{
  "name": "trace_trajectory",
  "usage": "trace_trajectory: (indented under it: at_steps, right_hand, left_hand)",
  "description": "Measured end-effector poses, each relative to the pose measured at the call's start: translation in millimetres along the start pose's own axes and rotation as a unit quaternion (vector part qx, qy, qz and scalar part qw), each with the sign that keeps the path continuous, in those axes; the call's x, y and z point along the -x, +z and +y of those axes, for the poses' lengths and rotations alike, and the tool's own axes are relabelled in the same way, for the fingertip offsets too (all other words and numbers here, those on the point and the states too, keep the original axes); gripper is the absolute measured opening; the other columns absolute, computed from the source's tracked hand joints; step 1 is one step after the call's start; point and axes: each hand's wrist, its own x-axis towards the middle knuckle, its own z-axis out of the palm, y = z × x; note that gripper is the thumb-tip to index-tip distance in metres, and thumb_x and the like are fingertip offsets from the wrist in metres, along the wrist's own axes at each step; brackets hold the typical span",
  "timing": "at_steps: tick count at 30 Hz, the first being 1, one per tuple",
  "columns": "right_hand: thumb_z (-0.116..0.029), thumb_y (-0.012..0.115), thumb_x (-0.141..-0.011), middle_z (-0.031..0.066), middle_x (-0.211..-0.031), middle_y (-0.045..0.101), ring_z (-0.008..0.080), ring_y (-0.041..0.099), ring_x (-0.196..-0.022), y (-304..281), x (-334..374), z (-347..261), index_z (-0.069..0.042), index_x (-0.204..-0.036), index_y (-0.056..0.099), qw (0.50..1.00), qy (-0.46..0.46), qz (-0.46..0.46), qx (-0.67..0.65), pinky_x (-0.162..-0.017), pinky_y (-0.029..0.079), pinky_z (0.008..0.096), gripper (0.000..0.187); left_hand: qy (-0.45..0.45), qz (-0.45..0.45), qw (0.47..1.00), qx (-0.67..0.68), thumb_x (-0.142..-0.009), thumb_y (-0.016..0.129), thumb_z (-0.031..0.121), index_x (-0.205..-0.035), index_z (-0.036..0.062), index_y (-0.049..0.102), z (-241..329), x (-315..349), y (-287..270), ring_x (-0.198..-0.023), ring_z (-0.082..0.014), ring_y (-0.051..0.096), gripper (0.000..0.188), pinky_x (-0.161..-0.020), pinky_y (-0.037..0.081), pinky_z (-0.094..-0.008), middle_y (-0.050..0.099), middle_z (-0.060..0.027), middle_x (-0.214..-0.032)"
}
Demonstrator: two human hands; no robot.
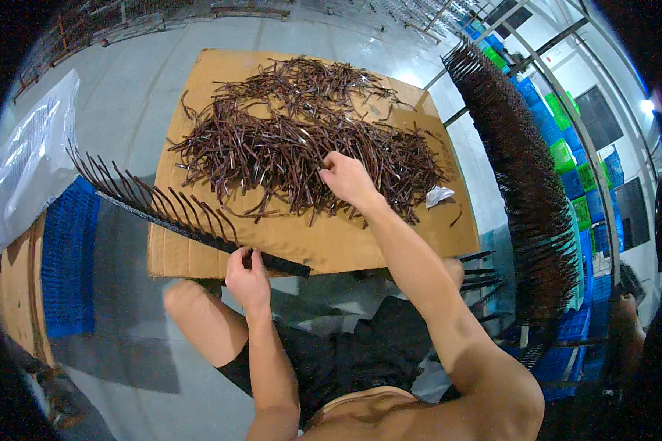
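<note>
A long black bar (191, 234) slants over the near left edge of the cardboard, with a row of thin curved brown strips standing up from it. My left hand (248, 281) is closed on this bar near its right end, which carries no strips. A large heap of loose dark brown strips (250, 151) covers the middle of the cardboard sheet (331, 246). At the heap's near side, my right hand (348, 180) pinches among the strips; its fingertips partly hide what they grip. A smaller heap of strips (309, 81) lies farther back.
On the right, a tall rack (603, 169) carries a row of bars bristling with dark strips (522, 176). Blue and green crates (559, 110) stand behind it. A white plastic bag (33, 162) and blue crate (70, 257) are at the left. Crumpled white paper (439, 196) lies on the cardboard.
</note>
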Motion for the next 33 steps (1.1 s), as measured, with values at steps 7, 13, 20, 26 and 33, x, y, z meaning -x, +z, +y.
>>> trace_trajectory:
  at_steps: [7, 13, 20, 26, 33]
  right_hand:
    - [-0.008, 0.056, -0.081, 0.0223, -0.084, 0.068, 0.0372, 0.069, -0.078, 32, -22, -9, 0.001, -0.092, 0.058, 0.97, 0.002, -0.052, 0.237, -0.065, 0.057, 0.0422, 0.014]
    - [-0.012, 0.072, -0.078, 0.0058, -0.077, 0.064, 0.0122, 0.058, -0.062, 19, 0, 1, -0.002, -0.092, 0.062, 0.924, 0.213, -0.145, -0.282, -0.05, 0.046, 0.0279, 0.019]
    - [-0.012, 0.07, -0.085, 0.0039, -0.078, 0.062, 0.0116, 0.06, -0.062, 57, 74, -60, -0.007, -0.09, 0.056, 0.775, 0.243, -0.191, -0.551, -0.054, 0.046, 0.0244, 0.016]
    - [-0.008, 0.069, -0.084, 0.0043, -0.079, 0.063, 0.01, 0.058, -0.07, 92, 91, -85, 0.0, -0.095, 0.056, 0.896, 0.03, -0.071, -0.437, -0.065, 0.048, 0.0253, 0.018]
    - [-0.007, 0.068, -0.085, 0.0071, -0.084, 0.066, 0.0114, 0.061, -0.078, 102, 106, -84, -0.001, -0.096, 0.057, 0.856, 0.055, -0.073, -0.509, -0.071, 0.049, 0.0261, 0.017]
  left_hand:
    - [-0.002, 0.006, 1.0, 0.001, -0.083, 0.068, 0.012, -0.093, -0.0018, 0.065, 8, 1, 2, -0.075, -0.0265, 0.063, 0.018, -0.071, 0.05, -0.0343, 0.065, -0.0138, -0.086]
    - [-0.05, 0.003, 0.999, 0.007, -0.086, 0.068, 0.014, -0.095, -0.0026, 0.066, 6, 2, 1, -0.071, -0.0175, 0.06, 0.019, -0.069, 0.049, -0.031, 0.068, -0.0111, -0.084]
    - [0.012, 0.009, 0.999, -0.032, -0.084, 0.068, 0.011, -0.095, -0.0028, 0.067, 11, 4, -3, -0.076, -0.025, 0.066, 0.018, -0.07, 0.051, -0.0318, 0.068, -0.0153, -0.087]
    - [0.093, 0.041, 0.991, -0.091, -0.083, 0.068, 0.008, -0.091, 0.0003, 0.067, -10, 3, 1, -0.075, -0.0286, 0.066, 0.012, -0.068, 0.052, -0.0335, 0.068, -0.0152, -0.086]
    - [0.118, 0.046, 0.985, -0.113, -0.082, 0.068, 0.009, -0.091, 0.0012, 0.068, -3, 3, -2, -0.075, -0.0299, 0.065, 0.011, -0.069, 0.052, -0.0361, 0.067, -0.0148, -0.085]
